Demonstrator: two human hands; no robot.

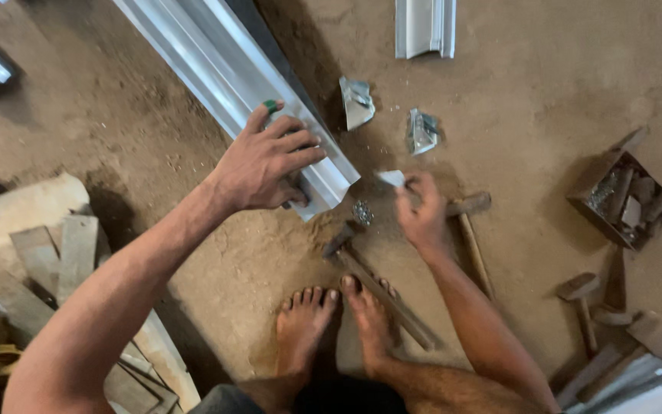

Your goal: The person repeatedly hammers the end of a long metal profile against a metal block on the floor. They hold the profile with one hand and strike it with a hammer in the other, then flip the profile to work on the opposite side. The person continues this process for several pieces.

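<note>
A long grey metal channel (231, 73) lies on the dirt floor (530, 84), its long axis running from the upper left down toward the middle, with its cut end pointing to the lower right, just in front of the person's bare feet (335, 322). The left hand (266, 161) lies flat on that near end, fingers spread across the ridges and the thumb out to the side, pressing on it rather than closing round it. The right hand (421, 215) hovers just beyond the channel's end with its grip pressed together on a small white piece (392, 178), pinched at the fingertips. Between the two hands a small heap of shiny screws (362, 211) rests on the floor. Two hammers lie close by: one hammer (381, 287) with its head beside the screws and its wooden handle slanting down to the right past the toes, the other hammer (470, 230) partly under the right hand, handle pointing down. Two crumpled foil scraps (356, 101) sit above the hands, an open cardboard box (624, 198) of hardware stands at the right, and wooden planks (55, 253) are stacked at the left.
</note>
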